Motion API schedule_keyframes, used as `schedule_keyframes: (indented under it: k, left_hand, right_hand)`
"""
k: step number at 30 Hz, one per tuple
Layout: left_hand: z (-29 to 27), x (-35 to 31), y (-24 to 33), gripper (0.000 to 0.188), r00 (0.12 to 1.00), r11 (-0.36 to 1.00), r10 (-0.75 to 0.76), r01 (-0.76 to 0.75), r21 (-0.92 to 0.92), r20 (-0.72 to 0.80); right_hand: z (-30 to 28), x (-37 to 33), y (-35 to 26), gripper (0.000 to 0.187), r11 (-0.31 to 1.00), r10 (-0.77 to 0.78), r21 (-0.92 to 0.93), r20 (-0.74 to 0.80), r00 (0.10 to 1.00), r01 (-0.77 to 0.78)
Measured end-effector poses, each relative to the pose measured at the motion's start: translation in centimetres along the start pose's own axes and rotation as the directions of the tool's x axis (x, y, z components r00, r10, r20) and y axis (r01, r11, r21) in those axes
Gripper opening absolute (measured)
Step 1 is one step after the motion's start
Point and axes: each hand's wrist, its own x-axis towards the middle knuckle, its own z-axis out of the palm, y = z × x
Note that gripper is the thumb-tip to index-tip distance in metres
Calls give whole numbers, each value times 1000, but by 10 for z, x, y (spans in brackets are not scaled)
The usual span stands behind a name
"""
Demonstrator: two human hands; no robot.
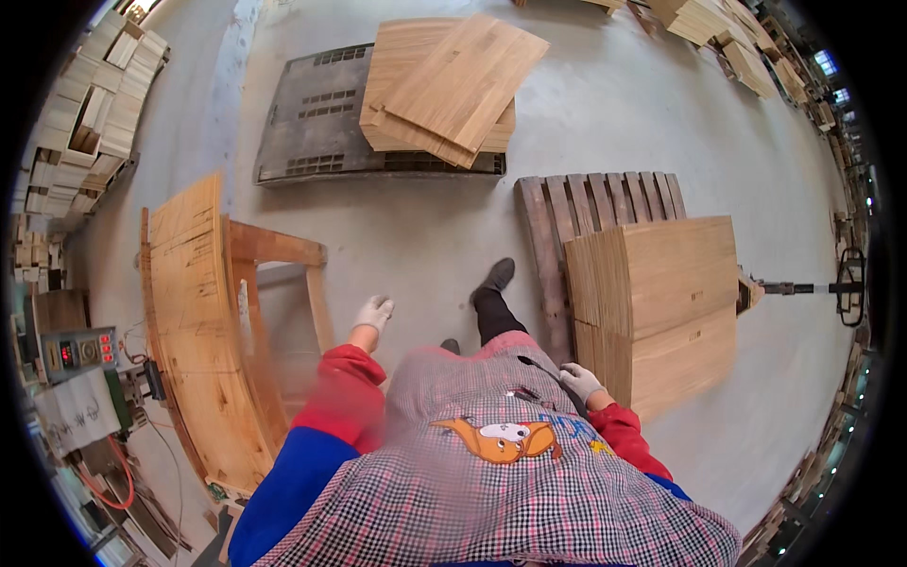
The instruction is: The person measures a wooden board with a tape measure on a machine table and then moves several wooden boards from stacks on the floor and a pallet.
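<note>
Gloves cover both hands, and neither hand holds a board. The left hand hangs loosely curled and empty in the air, just right of the wooden work stand. The right hand rests at the front of the checked apron, fingers bent against a dark strap there; whether it actually grips the strap I cannot tell.

Judging from how things lie, the moving of boards looks partway along. One tall stack of boards stands on the slatted wooden pallet just to the person's right, nearest the right hand. A second, lower and untidy pile of boards sits ahead on a grey plastic pallet, its top sheets turned askew, with much of that pallet uncovered. A large board lies on the stand at the left.

Counted: two gloved hands, two pallets close by, two piles of boards on them, one stand. More stacks of wood line the far edges, too small to count. A pallet jack handle pokes in at right.
</note>
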Motion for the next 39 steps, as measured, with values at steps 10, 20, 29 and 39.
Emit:
schedule_keyframes:
  k: [10,20,29,39]
  left_hand:
    - [29,63,52,39,963,953,-267,271,-135,47]
    - [28,190,103,36,955,942,-291,298,-152,63]
    - [42,291,204,41,951,898,-294,308,-315,92]
    - [95,378,213,73,824,794,-537,422,-438,-180]
  right_hand:
    - [-164,191,-143,38,900,-81,-423,64,995,101]
    - [-261,368,-347,39,936,-257,-259,-38,966,239]
    - [-273,474,-431,46,742,-184,-625,155,971,240]
    - [-392,716,-503,69,633,-520,-771,-360,774,67]
